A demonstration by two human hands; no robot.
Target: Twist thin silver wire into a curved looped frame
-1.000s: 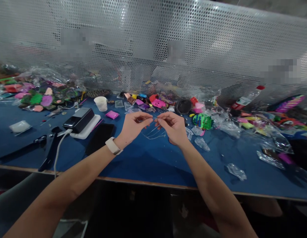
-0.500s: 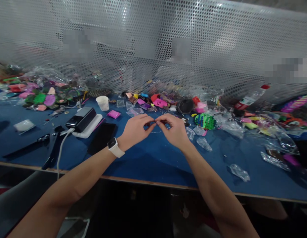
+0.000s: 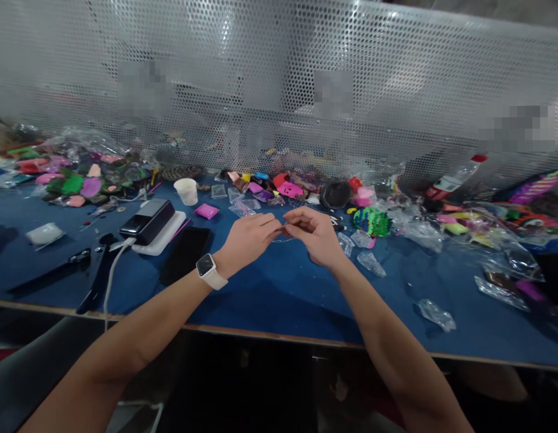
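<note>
My left hand (image 3: 252, 239), with a pale-banded watch (image 3: 211, 271) on its wrist, is closed, its fingertips meeting those of my right hand (image 3: 315, 236) over the blue table (image 3: 279, 294). The right hand's thumb and fingers are pinched together at that same spot. Whatever lies between the fingertips is too small or hidden to name. Just behind the hands are clear plastic wrappers (image 3: 243, 206) and a pink clay piece (image 3: 291, 189) with a face drawn on it. Right of my right hand sits a green scaly clay shape (image 3: 373, 221).
Left are a black phone (image 3: 185, 255), a power bank (image 3: 148, 221) with a white cable, a pink packet (image 3: 207, 210), a paper cup (image 3: 186, 191) and dark straps (image 3: 98, 273). Clay heaps (image 3: 76, 177) and a tilted bottle (image 3: 457, 177) line the perforated metal screen (image 3: 270, 90).
The left fingers have turned over and flattened, closing the gap seen between thumb and fingers. The right fingers have shifted slightly. Both hands stay at the same place above the table.
</note>
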